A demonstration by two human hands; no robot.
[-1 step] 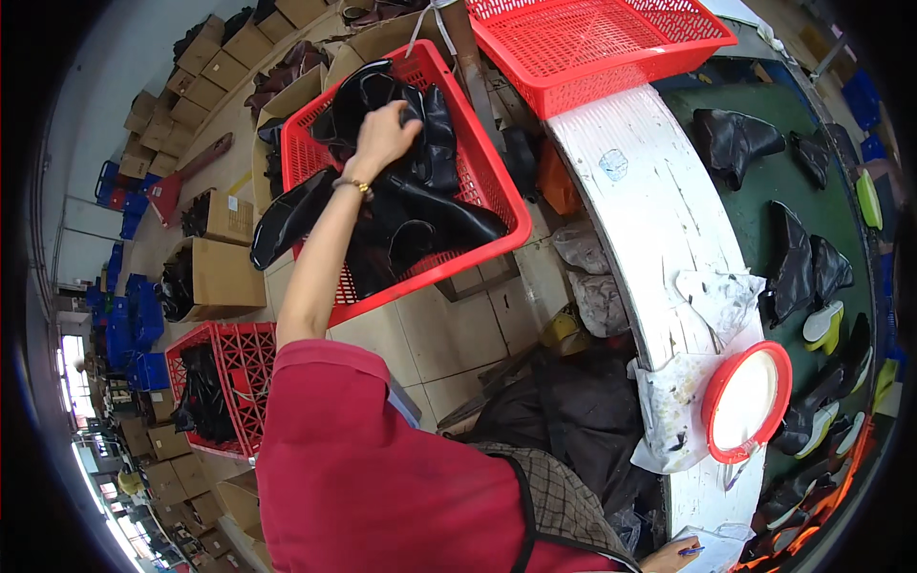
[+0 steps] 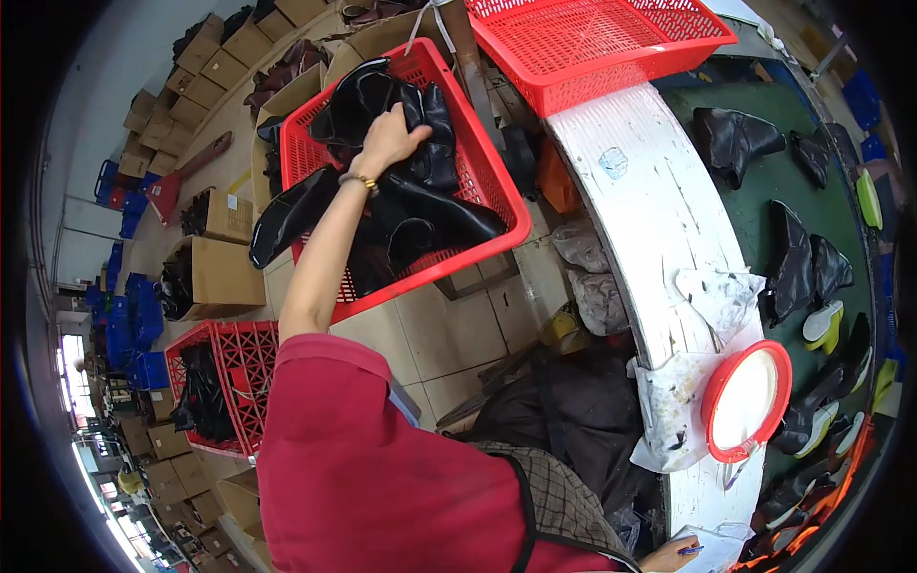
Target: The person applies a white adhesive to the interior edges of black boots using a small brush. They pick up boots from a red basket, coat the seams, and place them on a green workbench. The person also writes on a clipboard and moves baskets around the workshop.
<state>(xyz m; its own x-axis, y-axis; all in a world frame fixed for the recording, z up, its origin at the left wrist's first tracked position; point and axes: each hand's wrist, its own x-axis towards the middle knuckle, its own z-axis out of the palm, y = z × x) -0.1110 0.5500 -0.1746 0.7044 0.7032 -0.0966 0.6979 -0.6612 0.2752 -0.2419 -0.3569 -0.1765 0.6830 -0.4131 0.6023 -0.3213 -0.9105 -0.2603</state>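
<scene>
Black boots [image 2: 430, 196] lie tumbled in a red perforated basket [image 2: 497, 167] at about 11 o'clock in the head view, shafts and toes crossing one another. One boot [image 2: 287, 220] leans over the rim toward the basket's 8 o'clock, partly outside it.

The left hand [image 2: 390, 141] is over the heap, fingers half bent and thumb spread toward 3 o'clock. Its fingertips are lost against dark leather, so I cannot tell whether it grips a boot or merely touches one. For reaching into such a heap, a full wrap around one shaft seems surer than a pinch at its edge, and a straight upward pull should drag less on neighbouring leather. The overhanging boot looks easy to knock, so the forearm is best kept clear of it.

Down at 5 o'clock, cut by the lower edge, the right hand [image 2: 664, 556] is closed on a blue pen [image 2: 690, 550] over a white sheet [image 2: 723, 548].

Farther out, the white table [image 2: 621, 124] curves from 1 to 5 o'clock, bearing a shallow red basket [image 2: 621, 76] at 1 and a red-rimmed bowl [image 2: 785, 382] near 4. Beyond it, more dark boots [image 2: 735, 143] stand on a green surface [image 2: 731, 224].
</scene>
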